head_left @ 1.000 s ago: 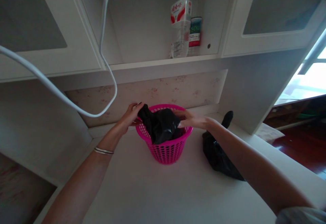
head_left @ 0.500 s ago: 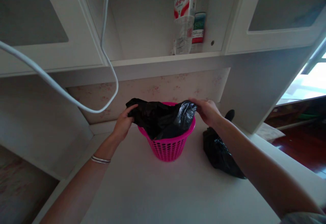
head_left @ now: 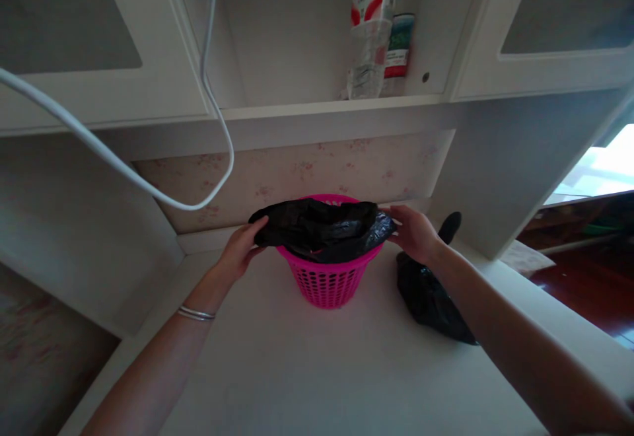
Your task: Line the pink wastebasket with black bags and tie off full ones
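A pink basket with a perforated wall stands upright on the white surface. Across its mouth a black plastic bag is spread, its edges reaching past the rim on both sides. My left hand pinches the bag's left edge between thumb and fingers. At the opposite side my right hand grips the bag's right edge, just outside the rim. The back of the basket's pink rim shows behind the bag. How deep the bag goes inside is hidden.
A knotted, filled black bag lies right of the basket, partly behind my right forearm. Plastic bottles stand on the shelf above. A white cable hangs in a loop at the left. Cabinet doors flank the shelf.
The bag's front has risen and spread wider over the basket's rim, covering more of the mouth. My right hand has moved slightly right and down with its edge. The view has shifted a little.
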### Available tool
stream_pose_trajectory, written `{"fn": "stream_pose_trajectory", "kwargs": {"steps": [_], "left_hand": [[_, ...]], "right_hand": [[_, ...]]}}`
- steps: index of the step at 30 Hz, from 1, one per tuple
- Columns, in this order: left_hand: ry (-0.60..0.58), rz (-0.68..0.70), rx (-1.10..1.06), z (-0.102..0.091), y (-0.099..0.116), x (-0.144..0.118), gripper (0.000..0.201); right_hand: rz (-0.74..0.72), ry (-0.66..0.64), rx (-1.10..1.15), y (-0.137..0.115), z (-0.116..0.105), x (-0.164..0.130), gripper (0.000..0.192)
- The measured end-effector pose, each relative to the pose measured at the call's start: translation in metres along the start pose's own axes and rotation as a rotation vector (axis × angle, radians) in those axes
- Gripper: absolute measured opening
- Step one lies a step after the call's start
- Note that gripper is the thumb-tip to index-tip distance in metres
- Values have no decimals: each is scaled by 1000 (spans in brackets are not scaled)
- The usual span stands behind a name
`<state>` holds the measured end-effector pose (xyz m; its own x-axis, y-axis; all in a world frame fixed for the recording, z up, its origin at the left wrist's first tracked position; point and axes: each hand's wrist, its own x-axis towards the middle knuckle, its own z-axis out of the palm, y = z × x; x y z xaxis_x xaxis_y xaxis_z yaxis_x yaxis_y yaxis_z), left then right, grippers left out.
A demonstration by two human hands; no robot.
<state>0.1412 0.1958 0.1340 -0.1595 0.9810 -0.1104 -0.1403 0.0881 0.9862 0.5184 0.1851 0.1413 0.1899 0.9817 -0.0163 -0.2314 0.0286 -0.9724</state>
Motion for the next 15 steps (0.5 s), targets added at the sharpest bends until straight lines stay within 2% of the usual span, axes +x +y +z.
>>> {"fn": "stream_pose_trajectory", "kwargs": {"steps": [3, 5, 11, 15], "left_hand": [[-65, -9, 51, 8, 0, -7, 43], [-86, -6, 59, 7, 1, -17, 43], [-93, -41, 116, -23, 12, -65, 50], [-71, -59, 151, -40, 12, -109, 61]], "right_hand": [[25, -9, -61, 1, 10, -2, 45], [22, -18, -116, 0, 15, -7, 48], [36, -65, -278, -7, 20, -34, 56], [38, -69, -440, -10, 24, -61, 85]]}}
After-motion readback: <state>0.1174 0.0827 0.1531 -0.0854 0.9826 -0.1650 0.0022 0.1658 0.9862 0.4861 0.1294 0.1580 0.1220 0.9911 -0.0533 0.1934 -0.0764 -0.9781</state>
